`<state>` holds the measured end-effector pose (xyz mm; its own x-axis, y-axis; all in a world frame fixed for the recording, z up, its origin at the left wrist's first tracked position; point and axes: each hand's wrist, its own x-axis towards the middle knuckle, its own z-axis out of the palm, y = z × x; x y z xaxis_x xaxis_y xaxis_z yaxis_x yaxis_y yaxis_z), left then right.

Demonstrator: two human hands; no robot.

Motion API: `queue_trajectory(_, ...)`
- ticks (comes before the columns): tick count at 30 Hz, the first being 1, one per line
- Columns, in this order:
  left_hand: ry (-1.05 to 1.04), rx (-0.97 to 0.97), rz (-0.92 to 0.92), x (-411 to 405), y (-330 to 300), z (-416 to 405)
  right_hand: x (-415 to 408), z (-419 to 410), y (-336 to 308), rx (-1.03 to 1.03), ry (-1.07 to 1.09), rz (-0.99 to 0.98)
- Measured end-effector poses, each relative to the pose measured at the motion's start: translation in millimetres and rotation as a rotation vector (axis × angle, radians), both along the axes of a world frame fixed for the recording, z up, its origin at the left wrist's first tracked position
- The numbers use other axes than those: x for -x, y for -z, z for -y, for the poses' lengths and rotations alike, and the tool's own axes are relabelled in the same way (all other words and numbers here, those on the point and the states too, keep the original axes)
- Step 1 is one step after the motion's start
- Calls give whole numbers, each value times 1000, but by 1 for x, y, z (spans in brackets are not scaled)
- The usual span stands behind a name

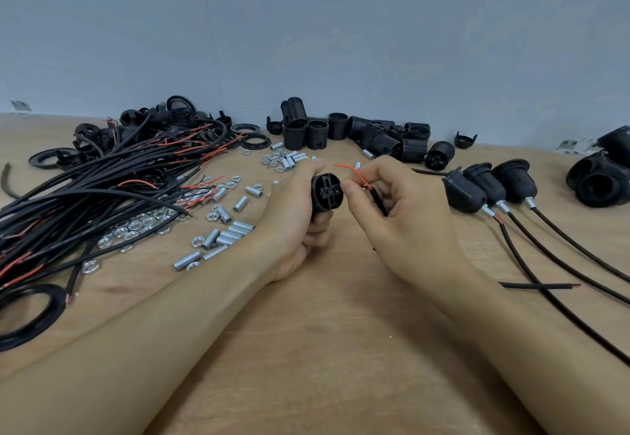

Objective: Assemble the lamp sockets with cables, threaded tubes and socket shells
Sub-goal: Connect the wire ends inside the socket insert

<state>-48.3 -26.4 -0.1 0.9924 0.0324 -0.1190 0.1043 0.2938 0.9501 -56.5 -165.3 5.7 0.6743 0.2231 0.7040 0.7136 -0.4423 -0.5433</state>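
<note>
A person works at the middle of a wooden bench (327, 315), the left hand (293, 216) wrapped around a black socket body (326, 196) held with its cross-shaped end facing the camera. The right hand (402, 209) pinches a black cable (379, 201) between thumb and fingers, its red wire (354, 174) curling just beside the socket's end. Toward the bench's left edge lies a heap of black cables (85, 189) with red tips; threaded tubes (221, 233) and nuts (136, 225) are scattered between that heap and the left hand. Black socket shells (358, 133) crowd the far edge against the wall. Near the right edge, three assembled sockets (491, 184) lie side by side, cables trailing toward the near right corner.
</note>
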Motion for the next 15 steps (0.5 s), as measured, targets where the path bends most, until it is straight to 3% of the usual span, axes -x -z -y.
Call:
queue_trajectory(5,-59,-54,39,0,3,2,1,-2,1,60,57,92)
queue_trajectory(15,105,19,51,1,2,-3,3,-2,0,-36,-118,-81)
